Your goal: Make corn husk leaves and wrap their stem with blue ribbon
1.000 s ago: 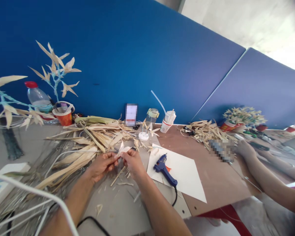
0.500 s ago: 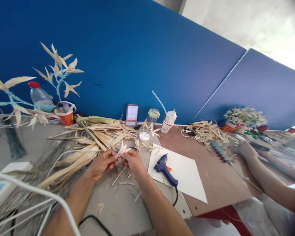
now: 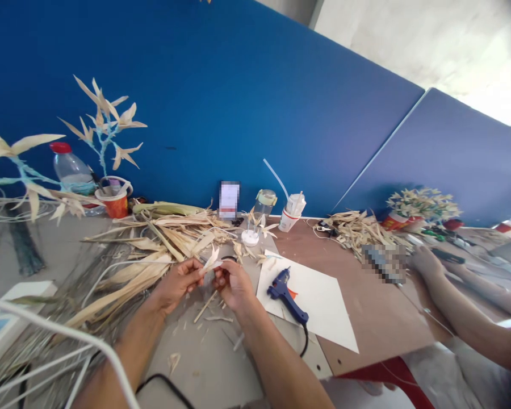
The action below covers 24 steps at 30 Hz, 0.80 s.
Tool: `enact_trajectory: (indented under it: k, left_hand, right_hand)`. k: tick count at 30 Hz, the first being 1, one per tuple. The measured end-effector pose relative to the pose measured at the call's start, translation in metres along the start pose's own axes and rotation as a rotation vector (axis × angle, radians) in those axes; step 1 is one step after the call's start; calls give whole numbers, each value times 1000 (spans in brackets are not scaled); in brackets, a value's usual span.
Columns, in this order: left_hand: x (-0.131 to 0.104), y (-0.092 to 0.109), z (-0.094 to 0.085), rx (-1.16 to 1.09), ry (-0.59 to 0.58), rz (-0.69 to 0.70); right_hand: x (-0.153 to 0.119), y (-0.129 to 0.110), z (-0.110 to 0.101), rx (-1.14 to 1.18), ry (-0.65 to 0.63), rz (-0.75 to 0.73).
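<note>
Between my two hands is a small pale husk flower (image 3: 212, 260), its petals pointing up. My left hand (image 3: 182, 282) pinches its base between thumb and fingers. My right hand (image 3: 233, 281) is closed at the flower's right side, thumb and fingertips on a petal. Dried husk strips (image 3: 170, 233) lie in a heap behind and left of my hands. To the right, a blue glue gun (image 3: 287, 295) rests on a white sheet (image 3: 323, 307).
A phone (image 3: 229, 199), a lidded jar (image 3: 264, 199) and a white cup (image 3: 288, 218) stand along the blue partition. Husk branches rise at the left near a red cup (image 3: 116, 204). White cables cross the lower left. Another person's arms (image 3: 460, 301) reach in from the right.
The fingers of my right hand have shifted slightly on the flower, and its petals now stand more upright. The view has moved a little.
</note>
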<state>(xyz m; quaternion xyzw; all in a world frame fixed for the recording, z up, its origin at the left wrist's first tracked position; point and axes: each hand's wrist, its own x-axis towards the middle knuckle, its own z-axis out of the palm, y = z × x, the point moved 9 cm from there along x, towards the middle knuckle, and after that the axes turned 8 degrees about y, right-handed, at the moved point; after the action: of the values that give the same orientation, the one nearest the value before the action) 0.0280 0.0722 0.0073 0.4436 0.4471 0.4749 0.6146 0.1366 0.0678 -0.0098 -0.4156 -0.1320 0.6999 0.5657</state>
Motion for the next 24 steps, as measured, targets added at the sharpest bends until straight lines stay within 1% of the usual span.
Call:
enact_trajectory:
  k: [5,8,11,13,14,17,19,21,24]
  left_hand:
    - [-1,0,4,-53,-21,-13]
    - [-2,-1,7,-84,-21,-36]
    - [-2,-2,8,-104,-18,-51]
    - [-2,-1,6,-116,-16,-56]
    - [-1,-1,4,-130,-9,-56]
    - [1,2,-8,-207,33,-39]
    - [3,3,-14,-238,50,-20]
    - [4,4,-16,-234,49,-7]
    - [5,4,-16,-206,48,3]
  right_hand:
    - [-3,9,4,173,2,159]
    - [-3,14,8,258,-21,193]
    - [-1,14,9,295,-41,187]
    - [2,2,4,297,-41,139]
    - [4,-8,-1,298,-31,91]
    - [9,-53,-24,299,52,-145]
    - [11,-75,-38,241,111,-263]
    - [14,-79,-44,146,147,-287]
    - [18,-70,-45,-4,195,-311]
